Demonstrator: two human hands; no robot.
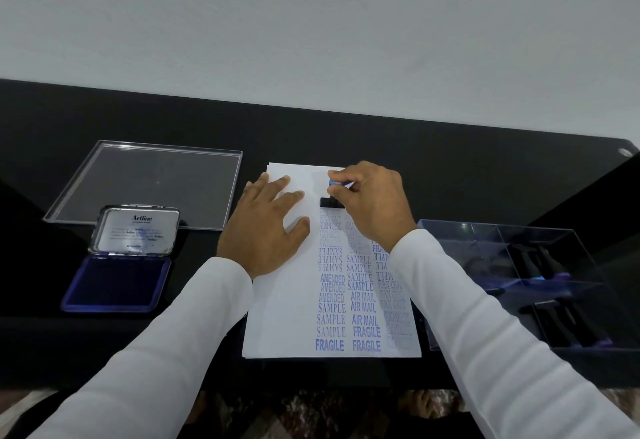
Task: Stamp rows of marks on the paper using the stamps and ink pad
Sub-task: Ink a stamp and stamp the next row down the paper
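On the white paper [277, 317], the right hand [372, 203] pinches a black stamp [331, 202] at the top of the left column of marks. The left hand [266, 227] lies flat, fingers spread, beside it. The open ink pad [116, 284] sits left of the paper.

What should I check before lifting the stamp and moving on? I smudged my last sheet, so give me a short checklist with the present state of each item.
1. Left hand lies flat on the paper, steadying it: ok.
2. Right hand pinches the stamp, whose base is down on the sheet: ok.
3. Stamp lines up above the left column of marks: ok.
4. Blank paper remains beyond the stamp: ok.
5. Ink pad stands open: ok.
6. Fresh mark printed cleanly: cannot tell, the stamp covers it.
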